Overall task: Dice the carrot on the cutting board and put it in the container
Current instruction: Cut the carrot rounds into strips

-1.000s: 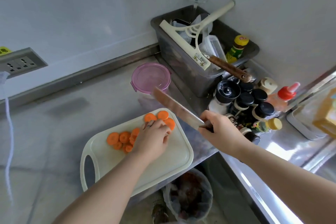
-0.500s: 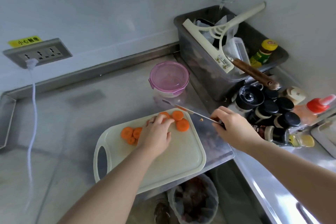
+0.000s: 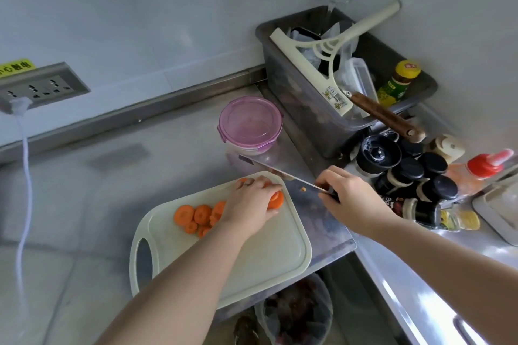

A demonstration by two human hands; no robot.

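Note:
Several orange carrot slices (image 3: 196, 216) lie on the pale cutting board (image 3: 269, 255). My left hand (image 3: 251, 204) covers more slices at the board's far right corner, and its curled fingers hold a carrot slice (image 3: 276, 199). My right hand (image 3: 350, 199) grips the handle of a knife (image 3: 280, 169). The blade points left, edge on, above the board's far corner, with a carrot bit stuck to it. The round container (image 3: 251, 126) with its pink lid on stands just beyond the board.
A grey bin (image 3: 302, 109) with a scraper, a wooden handle and a sauce bottle stands at the back right. Black-capped jars (image 3: 412, 173) and a red-capped bottle (image 3: 485, 168) crowd the right. A socket (image 3: 42, 87) with a white cable is on the left wall. A waste bin (image 3: 297, 314) stands below the counter edge.
The knife has come down from a raised tilt to edge on above the board's far corner. My left hand has slid towards the far right slices and gathered them.

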